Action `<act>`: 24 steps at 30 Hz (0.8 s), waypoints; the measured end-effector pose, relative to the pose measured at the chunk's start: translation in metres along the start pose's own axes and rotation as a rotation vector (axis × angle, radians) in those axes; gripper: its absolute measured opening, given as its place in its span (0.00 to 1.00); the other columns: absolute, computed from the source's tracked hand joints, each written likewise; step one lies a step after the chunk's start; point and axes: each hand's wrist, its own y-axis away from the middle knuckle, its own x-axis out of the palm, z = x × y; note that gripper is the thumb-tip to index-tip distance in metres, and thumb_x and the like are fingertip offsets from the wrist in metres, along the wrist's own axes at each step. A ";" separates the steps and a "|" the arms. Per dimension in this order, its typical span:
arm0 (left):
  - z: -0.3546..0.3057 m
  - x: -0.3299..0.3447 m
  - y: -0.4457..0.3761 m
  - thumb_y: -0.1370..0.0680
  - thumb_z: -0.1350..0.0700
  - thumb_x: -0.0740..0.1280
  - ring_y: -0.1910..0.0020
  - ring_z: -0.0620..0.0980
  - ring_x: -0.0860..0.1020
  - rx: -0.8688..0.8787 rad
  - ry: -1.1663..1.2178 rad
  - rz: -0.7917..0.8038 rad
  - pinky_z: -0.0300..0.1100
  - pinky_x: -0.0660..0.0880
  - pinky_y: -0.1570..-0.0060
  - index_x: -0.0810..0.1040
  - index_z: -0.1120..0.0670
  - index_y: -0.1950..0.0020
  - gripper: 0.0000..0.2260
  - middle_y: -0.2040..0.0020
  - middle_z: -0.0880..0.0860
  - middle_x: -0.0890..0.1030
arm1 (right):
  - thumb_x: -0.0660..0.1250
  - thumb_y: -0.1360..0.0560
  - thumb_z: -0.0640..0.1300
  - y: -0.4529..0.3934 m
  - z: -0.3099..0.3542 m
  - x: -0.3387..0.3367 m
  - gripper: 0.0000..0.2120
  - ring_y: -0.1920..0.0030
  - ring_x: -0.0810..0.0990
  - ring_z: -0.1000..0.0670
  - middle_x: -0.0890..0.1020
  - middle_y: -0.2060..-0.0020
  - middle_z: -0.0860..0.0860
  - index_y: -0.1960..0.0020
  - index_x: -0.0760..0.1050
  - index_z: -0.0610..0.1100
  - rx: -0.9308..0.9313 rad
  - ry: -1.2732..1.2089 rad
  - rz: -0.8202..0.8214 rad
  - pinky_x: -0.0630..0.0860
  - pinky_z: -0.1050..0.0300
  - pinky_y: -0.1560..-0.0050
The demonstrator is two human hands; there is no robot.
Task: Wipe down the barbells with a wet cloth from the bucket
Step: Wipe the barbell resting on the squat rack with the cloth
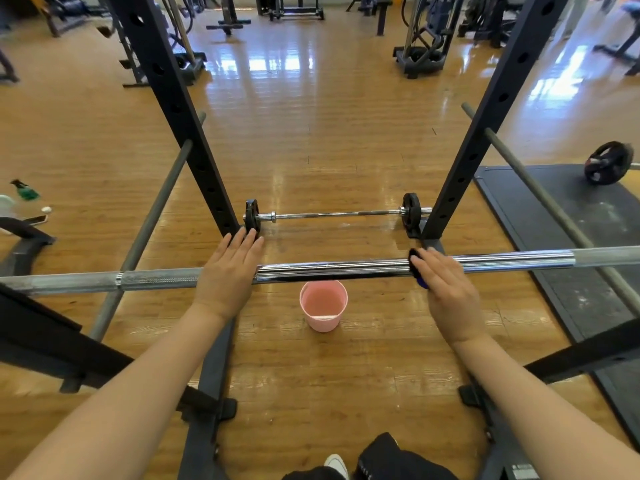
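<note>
On racked barbell (329, 268): left hand (227, 271) flat, right hand (446, 289) pressing dark cloth (415, 263) (bucket (323, 304) below).

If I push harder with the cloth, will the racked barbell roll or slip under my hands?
The barbell is round and only rests across the rack, so it probably rotates under a sideways push. Its glossy middle looks slippery. The left hand lies flat on it; the right hand presses the dark cloth on, which likely steadies it.

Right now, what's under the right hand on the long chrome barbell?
A dark blue cloth peeks out beneath the right hand, pressed on the chrome barbell. Most of the cloth is covered.
</note>
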 end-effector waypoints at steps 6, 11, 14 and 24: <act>-0.002 -0.011 -0.007 0.26 0.68 0.68 0.28 0.56 0.64 -0.055 -0.017 0.216 0.48 0.56 0.29 0.65 0.61 0.28 0.28 0.28 0.60 0.68 | 0.62 0.29 0.26 -0.003 0.024 0.014 0.17 0.41 0.77 0.37 0.79 0.44 0.38 0.41 0.77 0.33 0.175 0.030 -0.047 0.67 0.41 0.37; 0.001 -0.024 -0.022 0.22 0.64 0.62 0.24 0.51 0.56 -0.085 0.083 0.507 0.45 0.64 0.32 0.59 0.48 0.24 0.28 0.23 0.51 0.58 | 0.69 0.36 0.22 -0.013 0.041 0.017 0.24 0.42 0.78 0.39 0.80 0.43 0.39 0.41 0.77 0.34 0.063 -0.045 0.033 0.69 0.39 0.38; 0.003 -0.027 -0.026 0.22 0.64 0.61 0.24 0.52 0.55 -0.074 0.099 0.601 0.46 0.63 0.31 0.57 0.47 0.24 0.29 0.22 0.51 0.56 | 0.71 0.36 0.22 -0.002 0.013 -0.001 0.25 0.40 0.77 0.39 0.79 0.43 0.40 0.41 0.77 0.36 0.162 -0.030 0.047 0.70 0.43 0.38; 0.000 -0.023 -0.019 0.24 0.66 0.62 0.24 0.49 0.52 -0.072 0.090 0.453 0.42 0.48 0.27 0.52 0.55 0.22 0.33 0.22 0.53 0.55 | 0.73 0.39 0.22 -0.029 0.070 0.026 0.26 0.43 0.79 0.39 0.81 0.44 0.40 0.42 0.78 0.35 0.052 -0.163 0.129 0.69 0.40 0.40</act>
